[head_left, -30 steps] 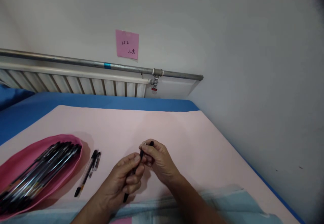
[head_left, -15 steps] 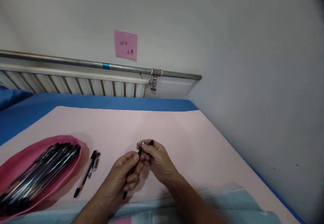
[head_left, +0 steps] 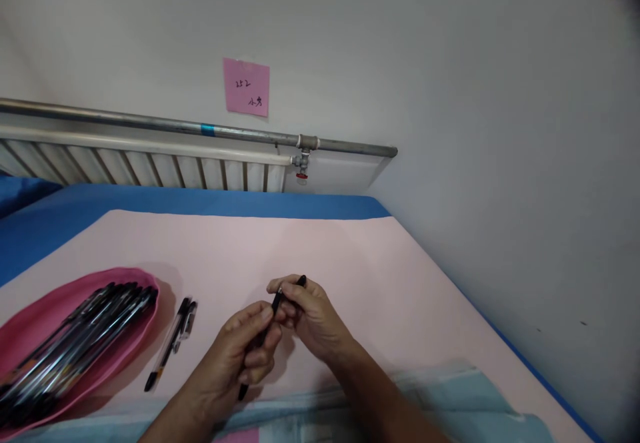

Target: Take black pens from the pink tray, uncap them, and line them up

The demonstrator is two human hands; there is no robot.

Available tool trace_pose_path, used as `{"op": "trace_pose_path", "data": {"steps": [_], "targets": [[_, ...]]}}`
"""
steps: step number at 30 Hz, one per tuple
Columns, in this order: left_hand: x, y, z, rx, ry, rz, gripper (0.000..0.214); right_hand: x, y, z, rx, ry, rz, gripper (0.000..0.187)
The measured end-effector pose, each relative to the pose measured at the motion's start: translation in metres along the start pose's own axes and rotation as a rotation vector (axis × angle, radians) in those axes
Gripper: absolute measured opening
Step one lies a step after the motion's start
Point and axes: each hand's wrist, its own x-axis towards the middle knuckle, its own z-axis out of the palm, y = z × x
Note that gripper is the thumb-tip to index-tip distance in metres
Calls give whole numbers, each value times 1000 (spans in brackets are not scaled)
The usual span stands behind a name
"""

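My left hand [head_left: 250, 343] is closed around a slim black pen [head_left: 276, 301], which slants up and right out of the fist; its lower end shows below the fingers. At the pen's upper end, my right hand [head_left: 313, 316] pinches with thumb and fingers. A short black pen part [head_left: 301, 281] with a rounded end sticks out above the right fingers; whether it is joined to the pen is hidden. To the left of my hands, a clear-barrelled pen [head_left: 167, 346] with black ends lies on the pink surface, beside a small clear-and-black piece [head_left: 190, 321].
A pink basket [head_left: 145, 336] at left holds several black-ended pens [head_left: 85, 336]. The pink sheet [head_left: 240, 249] lies on a blue surface [head_left: 240, 206]. Light-blue cloth [head_left: 450, 396] is at the near edge. Behind are a radiator [head_left: 165, 166], a metal pipe [head_left: 250, 134] and a wall.
The pen has slid or tilted slightly, its lower end now a little lower and further left. Both hands keep nearly the same place and grip.
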Motion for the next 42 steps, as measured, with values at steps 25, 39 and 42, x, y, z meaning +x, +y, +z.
{"op": "trace_pose_path", "data": {"steps": [25, 39, 42], "targets": [[-4, 2, -4, -38, -60, -62, 21, -3, 1, 3, -12, 30, -54, 15], [-5, 3, -4, -36, -38, -51, 21, -4, 0, 4, 22, 0, -10, 19], [-4, 2, -3, -8, -8, -9, 20, -4, 2, 6, 33, 100, -31, 21]]}}
